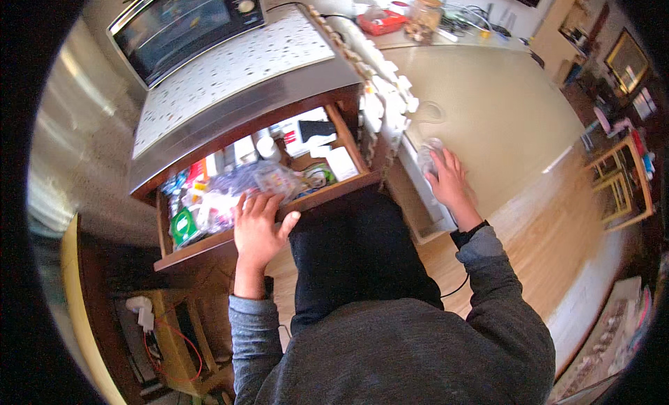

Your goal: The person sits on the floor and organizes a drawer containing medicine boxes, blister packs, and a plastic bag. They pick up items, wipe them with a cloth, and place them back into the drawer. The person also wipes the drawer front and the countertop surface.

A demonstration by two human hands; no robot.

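Note:
An open wooden drawer [219, 241] in front of me holds a jumble of small goods. My left hand [261, 227] lies across its front edge, fingers spread and thumb out to the side. Its fingertips reach over clear plastic bags [277, 180]; no object shows in that hand. Left of it lies a green packet [183, 226]. A white bottle [268, 148], a black flat item [317, 128] and a white box [342, 163] sit farther in. My right hand [450, 183] is at a clear, crumpled-looking item [429, 150] by the table's near edge; whether it grips this is unclear.
A toaster oven [177, 29] stands on the speckled cabinet top [245, 65]. White pieces hang along the cabinet's side [379, 104]. The beige-covered table [496, 102] bears a red basket [381, 22], a lidded jar [423, 18] and cables at its back. A wooden stool [180, 342] is low left.

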